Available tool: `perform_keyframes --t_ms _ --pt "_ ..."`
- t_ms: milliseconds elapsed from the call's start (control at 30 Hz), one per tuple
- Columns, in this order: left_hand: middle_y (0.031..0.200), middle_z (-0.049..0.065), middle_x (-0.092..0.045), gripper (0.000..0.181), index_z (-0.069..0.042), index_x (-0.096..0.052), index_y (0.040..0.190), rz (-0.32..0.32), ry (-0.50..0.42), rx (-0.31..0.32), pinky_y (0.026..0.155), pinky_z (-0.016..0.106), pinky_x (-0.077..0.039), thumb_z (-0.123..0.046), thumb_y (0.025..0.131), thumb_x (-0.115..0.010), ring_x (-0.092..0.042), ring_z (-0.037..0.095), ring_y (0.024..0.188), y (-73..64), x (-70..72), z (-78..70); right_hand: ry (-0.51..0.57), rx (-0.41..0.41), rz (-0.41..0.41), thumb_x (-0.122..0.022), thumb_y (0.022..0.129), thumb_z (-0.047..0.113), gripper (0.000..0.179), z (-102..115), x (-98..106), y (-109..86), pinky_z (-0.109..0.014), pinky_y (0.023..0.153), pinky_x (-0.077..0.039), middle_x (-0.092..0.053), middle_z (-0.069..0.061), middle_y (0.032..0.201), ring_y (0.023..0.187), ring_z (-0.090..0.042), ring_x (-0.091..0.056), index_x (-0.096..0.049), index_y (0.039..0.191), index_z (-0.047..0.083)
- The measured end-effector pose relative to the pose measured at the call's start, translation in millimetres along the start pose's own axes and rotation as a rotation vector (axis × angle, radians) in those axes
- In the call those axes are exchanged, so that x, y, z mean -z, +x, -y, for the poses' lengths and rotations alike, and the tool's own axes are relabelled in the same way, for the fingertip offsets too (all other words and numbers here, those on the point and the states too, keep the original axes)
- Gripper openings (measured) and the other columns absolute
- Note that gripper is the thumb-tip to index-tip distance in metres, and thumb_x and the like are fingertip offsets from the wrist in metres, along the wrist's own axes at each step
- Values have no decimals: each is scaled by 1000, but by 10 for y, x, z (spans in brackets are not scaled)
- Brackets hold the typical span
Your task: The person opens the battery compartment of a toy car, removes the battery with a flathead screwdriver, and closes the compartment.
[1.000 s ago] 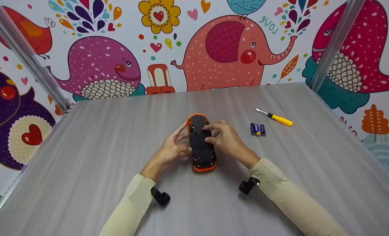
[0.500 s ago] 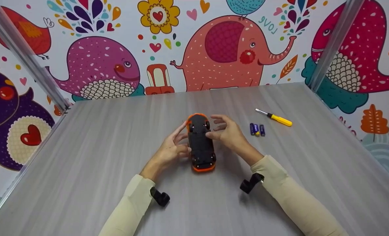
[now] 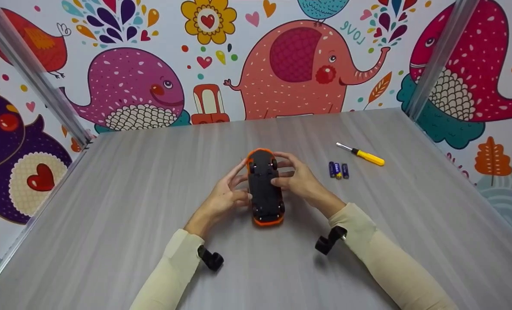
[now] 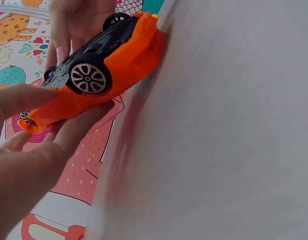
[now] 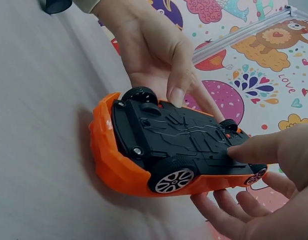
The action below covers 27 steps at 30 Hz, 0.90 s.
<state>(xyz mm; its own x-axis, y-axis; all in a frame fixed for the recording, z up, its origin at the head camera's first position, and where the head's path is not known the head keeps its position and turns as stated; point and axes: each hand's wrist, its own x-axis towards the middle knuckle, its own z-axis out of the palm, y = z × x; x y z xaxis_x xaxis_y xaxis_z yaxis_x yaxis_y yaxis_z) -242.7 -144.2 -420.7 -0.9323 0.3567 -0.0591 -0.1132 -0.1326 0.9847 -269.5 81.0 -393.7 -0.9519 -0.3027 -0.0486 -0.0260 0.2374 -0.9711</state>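
Note:
An orange toy car [image 3: 265, 189] is held upside down, its black underside facing up toward the head camera. My left hand [image 3: 221, 197] grips its left side, with thumb and fingers on the orange body in the left wrist view. From the other side my right hand [image 3: 301, 181] holds it, the thumb pressed on the black underside [image 5: 194, 135] and the fingers beneath the body in the right wrist view. Black wheels [image 4: 89, 78] with silver rims show at the corners. The car's roof is hidden from the head view.
Three small purple batteries [image 3: 338, 170] lie on the grey table [image 3: 161, 181] to the right of the hands. Beyond them is a screwdriver [image 3: 368, 157] with a yellow handle. Patterned panels [image 3: 295, 69] and metal posts [image 3: 439, 60] border the table at the back and sides.
My right hand lifted its fingers off the underside and shifted to the car's right edge, where it now holds it. The left hand and the car stay nearly in place.

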Motion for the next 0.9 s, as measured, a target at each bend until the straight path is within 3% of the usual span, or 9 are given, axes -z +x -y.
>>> perform_keyframes --t_ms 533,900 --pt "154 22 -39 103 -25 -18 162 3 -3 -1 77 33 -60 22 78 -55 -64 20 96 7 4 -1 -10 46 21 -68 88 -1 70 -38 -34 10 -37 79 -60 -55 -19 136 105 -31 -66 -42 148 22" --pt "151 22 -42 100 -23 -17 162 17 -41 0 74 32 -59 20 79 -53 -64 19 94 11 14 25 -31 27 -34 -70 87 0 69 -49 -63 -9 -41 79 -60 -58 -17 136 103 -28 -65 -46 147 25"
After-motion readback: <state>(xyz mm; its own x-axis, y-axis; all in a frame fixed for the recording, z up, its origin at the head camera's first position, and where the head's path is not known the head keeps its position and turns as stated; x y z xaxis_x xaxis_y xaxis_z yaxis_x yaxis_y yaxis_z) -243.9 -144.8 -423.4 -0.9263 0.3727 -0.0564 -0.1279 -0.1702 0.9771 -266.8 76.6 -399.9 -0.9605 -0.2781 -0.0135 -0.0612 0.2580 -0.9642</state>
